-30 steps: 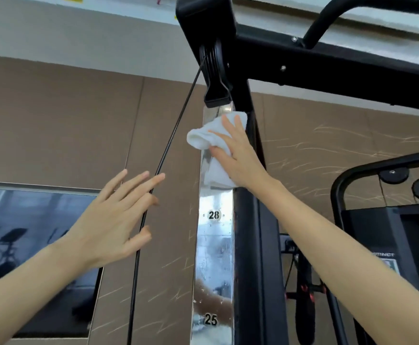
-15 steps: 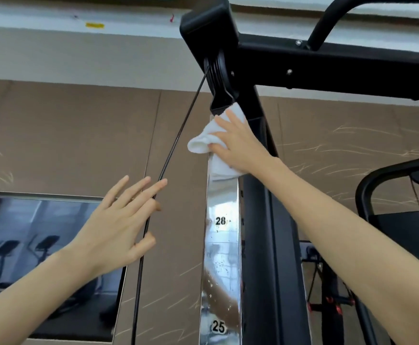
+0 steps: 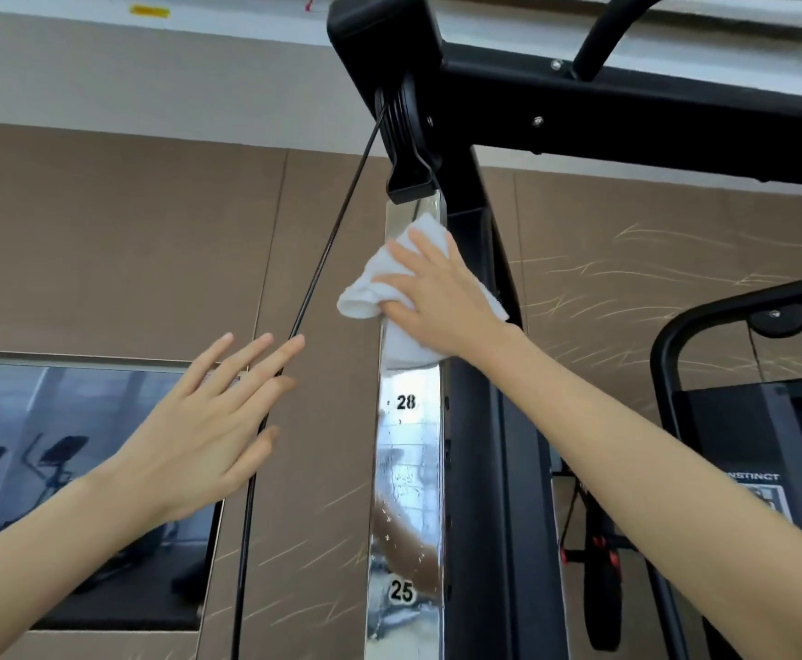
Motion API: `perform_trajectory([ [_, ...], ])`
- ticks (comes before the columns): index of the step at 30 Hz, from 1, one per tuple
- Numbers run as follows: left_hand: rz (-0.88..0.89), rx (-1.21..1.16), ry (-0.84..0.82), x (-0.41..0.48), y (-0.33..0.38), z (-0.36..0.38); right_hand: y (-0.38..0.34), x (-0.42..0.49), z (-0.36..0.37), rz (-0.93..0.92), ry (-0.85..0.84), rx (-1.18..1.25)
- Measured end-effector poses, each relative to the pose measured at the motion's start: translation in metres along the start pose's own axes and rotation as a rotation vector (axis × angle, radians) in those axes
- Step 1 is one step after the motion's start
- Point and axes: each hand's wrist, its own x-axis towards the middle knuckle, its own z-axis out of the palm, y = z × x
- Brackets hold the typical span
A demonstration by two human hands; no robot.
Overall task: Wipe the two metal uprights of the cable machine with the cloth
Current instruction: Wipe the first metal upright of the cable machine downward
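Cloth (image 3: pixel 364 289) pressed on chrome upright (image 3: pixel 406 473) — right hand (image 3: pixel 437 295) flat.

The chrome upright (image 3: pixel 406 469) reads "28" and "25"; black machine panel (image 3: pixel 765 450) reads "INSTINCT".

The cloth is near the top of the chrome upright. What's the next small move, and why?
Probably slide the right hand and cloth straight down the upright toward the 28 mark: the cloth sits just under the black pulley housing, and specks show on the metal below.
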Motion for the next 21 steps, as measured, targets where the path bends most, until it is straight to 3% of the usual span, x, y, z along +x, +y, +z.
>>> perform_trajectory([
  [4,0.013,-0.041,0.035,-0.005,0.003,0.004,-0.032,-0.049,0.013,-0.043,0.073,0.029],
  [8,0.043,-0.087,0.069,-0.006,0.003,0.005,-0.043,-0.086,0.015,-0.172,0.026,0.0],
  [14,0.025,-0.099,0.089,-0.005,0.001,0.005,-0.023,-0.016,0.001,0.043,-0.086,-0.157],
  [17,0.02,-0.136,0.091,-0.009,0.004,0.011,-0.044,-0.04,0.008,0.034,-0.02,-0.189],
  [21,0.033,-0.203,0.112,-0.012,0.004,0.018,-0.073,-0.089,0.009,-0.099,-0.058,-0.162],
])
